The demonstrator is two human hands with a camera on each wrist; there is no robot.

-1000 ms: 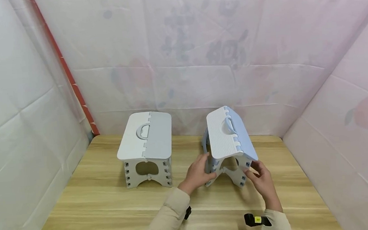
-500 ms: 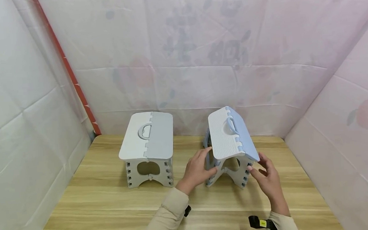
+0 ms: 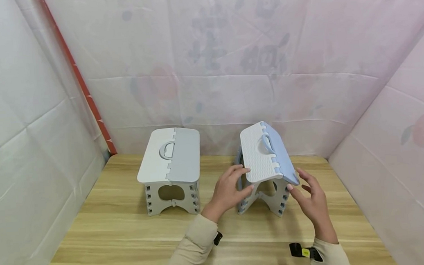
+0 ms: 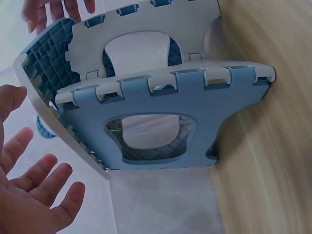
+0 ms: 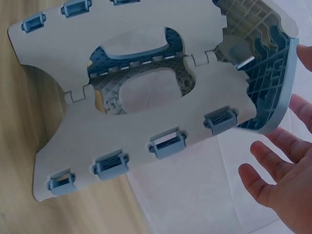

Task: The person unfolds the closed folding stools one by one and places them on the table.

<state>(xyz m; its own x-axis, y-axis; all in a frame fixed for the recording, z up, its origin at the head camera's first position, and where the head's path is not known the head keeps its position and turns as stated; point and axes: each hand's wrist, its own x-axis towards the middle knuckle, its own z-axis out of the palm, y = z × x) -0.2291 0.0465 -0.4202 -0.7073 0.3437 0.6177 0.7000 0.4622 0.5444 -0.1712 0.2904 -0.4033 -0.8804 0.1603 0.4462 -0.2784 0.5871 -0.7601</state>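
Note:
A white-and-blue folding stool (image 3: 261,153) stands partly folded on the table, its seat halves sloping down from a raised middle hinge. At its left my left hand (image 3: 229,193) has fingers near the lower edge of the white seat half; the left wrist view shows those fingers (image 4: 48,183) spread and loosely bent, apart from the edge. On the other side my right hand (image 3: 314,203) is beside the low corner of the blue half. The right wrist view shows its fingers (image 5: 263,158) extended near the rim; whether one touches is unclear. Neither hand grips the stool.
A second folding stool (image 3: 167,156), white and grey with a flat seat, stands unfolded to the left. The wood-grain table (image 3: 124,245) runs back to a printed fabric wall (image 3: 217,99), with more fabric on both sides.
My right hand has moved right and away from the stool's leg, up to the blue half's corner. My left fingers have risen to the white half. The stool's fold looks unchanged.

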